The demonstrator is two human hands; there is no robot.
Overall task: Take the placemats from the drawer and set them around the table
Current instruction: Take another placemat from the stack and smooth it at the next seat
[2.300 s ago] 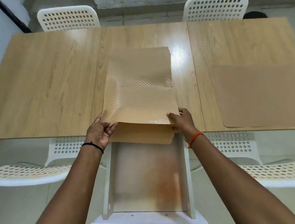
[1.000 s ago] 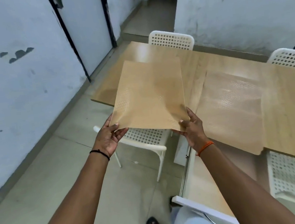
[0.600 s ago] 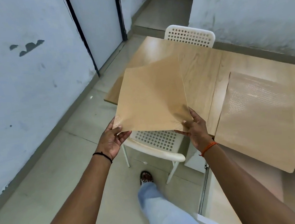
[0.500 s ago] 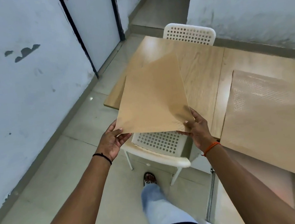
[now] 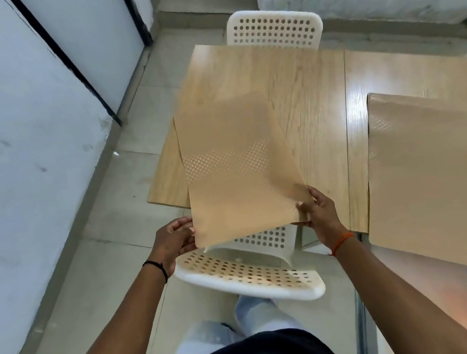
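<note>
I hold a tan placemat by its near corners, above the left end of the wooden table. My left hand pinches its near-left corner and my right hand grips its near-right corner. The mat bends and tilts away from me, and its far part hangs over the tabletop. Another tan placemat lies flat on the table at the right, its near edge sticking out past the table edge over the open drawer.
A white perforated chair stands just below the held mat, between me and the table. A second white chair is at the far side. A white wall runs close on the left. My legs are over the tiled floor.
I have stepped left from the drawer, carrying the mat with both hands toward the table's left end. The mat has dropped lower over the tabletop, and the near chair is closer beneath it.
</note>
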